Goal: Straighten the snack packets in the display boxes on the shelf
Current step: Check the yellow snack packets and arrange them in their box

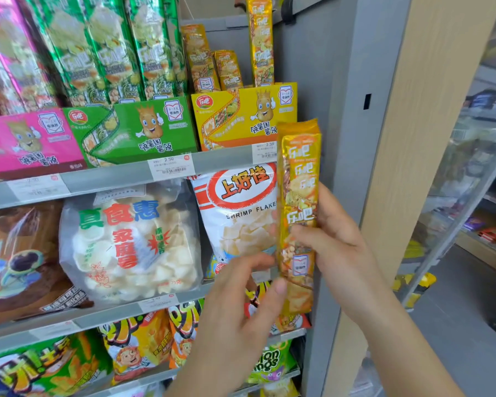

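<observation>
A grey shop shelf [112, 176] fills the left and middle of the frame, with a wooden panel [413, 138] running down the right. On that shelf three boxes stand side by side: a pink display box [26, 141] at the far left, a green display box [138, 130] in the middle packed with upright green packets [106, 47], and a yellow display box [241, 118] to its right with a few loose packets [201, 61] leaning inside.

You hold one long yellow packet [299, 179] upright in front of the shelf's right end, just below and right of the yellow box. Your right hand [335, 239] grips its lower half, fingers wrapped across the front. Your left hand [241, 310] reaches in from the lower middle; its thumb touches the packet's lower left edge, but you cannot tell whether it pinches. A shrimp flakes bag [241, 207] sits behind on the next shelf down
</observation>
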`<act>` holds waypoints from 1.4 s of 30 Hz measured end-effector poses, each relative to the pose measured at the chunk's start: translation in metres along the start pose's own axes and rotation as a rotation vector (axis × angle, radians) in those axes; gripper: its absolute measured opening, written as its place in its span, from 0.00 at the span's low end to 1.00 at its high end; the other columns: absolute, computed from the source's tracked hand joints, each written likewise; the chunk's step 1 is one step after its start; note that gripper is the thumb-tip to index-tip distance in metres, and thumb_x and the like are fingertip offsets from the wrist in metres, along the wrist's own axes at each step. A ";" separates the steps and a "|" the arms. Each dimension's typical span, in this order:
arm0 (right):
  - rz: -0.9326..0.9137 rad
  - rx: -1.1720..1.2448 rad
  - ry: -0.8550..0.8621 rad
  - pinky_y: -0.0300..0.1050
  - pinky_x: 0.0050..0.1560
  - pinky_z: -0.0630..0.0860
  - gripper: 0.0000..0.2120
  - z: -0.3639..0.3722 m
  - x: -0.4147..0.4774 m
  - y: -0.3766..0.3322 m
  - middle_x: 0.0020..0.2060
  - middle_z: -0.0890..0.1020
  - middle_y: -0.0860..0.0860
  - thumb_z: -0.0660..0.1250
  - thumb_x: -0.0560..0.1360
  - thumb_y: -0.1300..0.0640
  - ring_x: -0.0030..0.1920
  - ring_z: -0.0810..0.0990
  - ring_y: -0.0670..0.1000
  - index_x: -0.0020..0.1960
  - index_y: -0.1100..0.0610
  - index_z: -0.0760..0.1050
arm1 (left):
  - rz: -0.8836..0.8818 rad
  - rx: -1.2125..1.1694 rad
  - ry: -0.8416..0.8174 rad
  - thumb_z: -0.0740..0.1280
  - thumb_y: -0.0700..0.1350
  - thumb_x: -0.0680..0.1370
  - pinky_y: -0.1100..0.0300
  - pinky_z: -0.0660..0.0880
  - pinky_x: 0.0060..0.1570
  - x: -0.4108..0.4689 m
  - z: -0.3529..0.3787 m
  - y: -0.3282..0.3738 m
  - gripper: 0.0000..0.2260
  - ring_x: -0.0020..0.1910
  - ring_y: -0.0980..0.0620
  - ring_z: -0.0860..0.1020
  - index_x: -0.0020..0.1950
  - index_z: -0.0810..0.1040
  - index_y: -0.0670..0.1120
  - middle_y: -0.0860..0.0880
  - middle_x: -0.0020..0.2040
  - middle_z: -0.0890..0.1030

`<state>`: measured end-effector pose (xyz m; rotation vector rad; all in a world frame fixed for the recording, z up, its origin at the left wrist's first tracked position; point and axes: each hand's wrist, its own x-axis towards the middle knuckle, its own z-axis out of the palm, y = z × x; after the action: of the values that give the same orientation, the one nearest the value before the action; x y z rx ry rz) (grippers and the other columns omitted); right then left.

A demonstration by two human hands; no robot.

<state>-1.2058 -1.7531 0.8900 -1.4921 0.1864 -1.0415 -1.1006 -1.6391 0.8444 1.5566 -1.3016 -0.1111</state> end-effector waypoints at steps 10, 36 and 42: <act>-0.173 -0.576 0.002 0.39 0.54 0.77 0.30 0.016 0.010 -0.001 0.60 0.79 0.39 0.69 0.76 0.48 0.58 0.79 0.42 0.74 0.40 0.59 | 0.139 -0.321 -0.007 0.66 0.49 0.78 0.72 0.69 0.27 0.108 -0.042 0.057 0.04 0.29 0.63 0.76 0.51 0.75 0.50 0.60 0.34 0.80; -0.342 -1.346 0.115 0.46 0.67 0.67 0.21 0.013 0.151 -0.053 0.65 0.72 0.49 0.56 0.80 0.45 0.66 0.66 0.51 0.69 0.52 0.68 | 0.378 0.431 0.334 0.70 0.51 0.77 0.49 0.74 0.47 0.311 -0.077 0.138 0.24 0.52 0.38 0.79 0.67 0.66 0.46 0.44 0.53 0.82; -0.361 -1.380 0.126 0.46 0.63 0.71 0.17 0.008 0.153 -0.046 0.60 0.74 0.49 0.59 0.79 0.46 0.63 0.69 0.51 0.64 0.51 0.71 | 0.041 0.477 0.063 0.71 0.52 0.76 0.51 0.75 0.48 0.336 -0.049 0.097 0.20 0.54 0.40 0.79 0.59 0.68 0.44 0.43 0.54 0.81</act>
<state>-1.1322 -1.8360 1.0050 -2.7531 0.8783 -1.3669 -0.9981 -1.8480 1.1098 1.9122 -1.3723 0.2929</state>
